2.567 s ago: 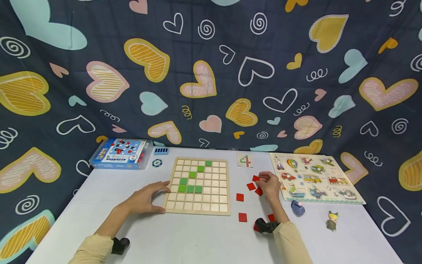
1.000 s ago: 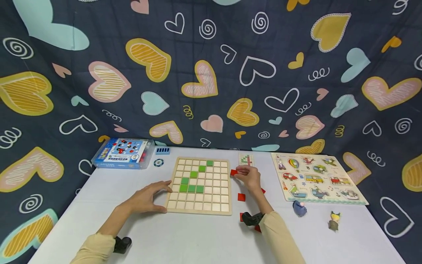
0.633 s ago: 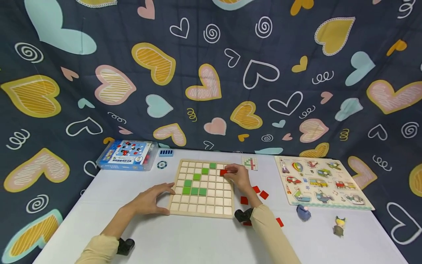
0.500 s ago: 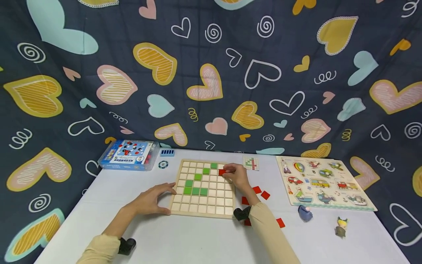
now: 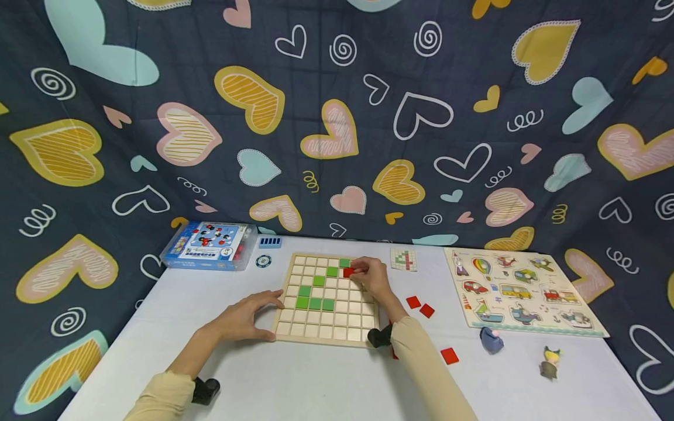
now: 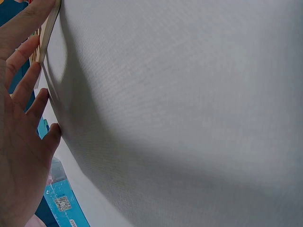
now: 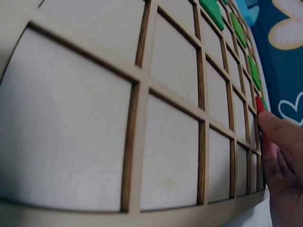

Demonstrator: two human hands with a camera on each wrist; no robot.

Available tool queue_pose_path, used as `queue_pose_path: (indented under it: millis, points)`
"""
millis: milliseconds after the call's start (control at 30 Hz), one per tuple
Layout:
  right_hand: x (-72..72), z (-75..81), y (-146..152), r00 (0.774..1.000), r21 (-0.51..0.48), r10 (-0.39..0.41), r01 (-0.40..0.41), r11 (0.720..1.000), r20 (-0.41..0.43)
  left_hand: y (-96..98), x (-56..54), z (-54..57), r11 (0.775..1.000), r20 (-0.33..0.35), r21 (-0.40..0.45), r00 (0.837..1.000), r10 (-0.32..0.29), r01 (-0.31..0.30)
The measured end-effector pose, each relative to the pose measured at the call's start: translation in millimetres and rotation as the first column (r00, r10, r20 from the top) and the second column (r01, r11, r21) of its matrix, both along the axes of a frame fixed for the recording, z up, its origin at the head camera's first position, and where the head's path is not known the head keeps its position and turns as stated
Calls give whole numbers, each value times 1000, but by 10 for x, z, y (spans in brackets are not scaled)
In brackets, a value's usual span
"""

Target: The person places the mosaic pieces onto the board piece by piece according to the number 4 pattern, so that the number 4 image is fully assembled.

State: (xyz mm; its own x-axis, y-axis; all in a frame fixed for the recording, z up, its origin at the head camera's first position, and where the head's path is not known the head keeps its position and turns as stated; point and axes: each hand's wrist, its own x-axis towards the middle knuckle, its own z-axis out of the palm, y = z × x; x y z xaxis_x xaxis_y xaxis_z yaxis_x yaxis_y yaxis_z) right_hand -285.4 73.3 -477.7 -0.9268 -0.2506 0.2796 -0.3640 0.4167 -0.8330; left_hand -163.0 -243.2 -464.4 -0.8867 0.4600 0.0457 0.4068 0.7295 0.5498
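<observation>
A wooden grid board [image 5: 326, 341] lies on the table with several green tiles [image 5: 319, 281] in its squares. At its left edge rests my left hand [image 5: 239, 318], thumb near the front corner and fingertips against the frame; in the left wrist view its fingers [image 6: 26, 85] are mostly straight. My right hand [image 5: 372, 278] pinches a red square tile [image 5: 348, 272] between thumb and fingers over the board's second row from the back, just below the rearmost green tile [image 5: 346, 263]. The right wrist view shows the red tile [image 7: 259, 104] tilted at the fingertips.
Loose red tiles [image 5: 427, 310] lie right of the board, some partly hidden by the right arm. Behind them is a small pattern card [image 5: 403, 259]. A picture puzzle [image 5: 521, 292] and two small figures [image 5: 550, 362] are farther right. A plastic box [image 5: 207, 247] stands back left.
My right hand has picked up a red tile from the loose ones at right and carried it left onto the board's second row. The left hand has stayed at the board's edge.
</observation>
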Motion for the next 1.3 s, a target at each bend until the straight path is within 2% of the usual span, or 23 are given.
queue_pose_path:
  millis: [167, 400, 633, 700, 833, 1033, 1100, 1300]
  points:
    - [-3, -10, -11, 1000, -20, -5, 5, 1000, 2, 11, -12, -1, 1000, 0, -4, 1000, -7, 7]
    - [22, 13, -49, 998, -99, -37, 43, 994, 60, 21, -16, -9, 1000, -5, -9, 1000, -1, 1]
    - [39, 27, -14, 996, -91, -52, 59, 994, 78, 22, -3, -9, 1000, 2, -15, 1000, 10, -10]
    - [48, 27, 36, 993, -106, -53, 65, 992, 108, 21, 1, -6, 1000, 7, -23, 1000, 15, -15]
    - [54, 26, 205, 987, -131, -55, 75, 989, 152, 20, 2, 5, 999, 6, -32, 1000, 24, -24]
    - [88, 90, 652, 977, -129, -100, 126, 984, 189, 62, -35, 31, 1000, -3, -23, 1000, 10, -10]
    - [123, 119, 806, 968, -128, -120, 150, 980, 219, 65, -43, 28, 1000, -13, -24, 1000, 6, -6]
    - [317, 170, 1109, 924, -182, -139, 215, 960, 357, 20, -8, -22, 1000, -44, -2, 999, 2, -2]
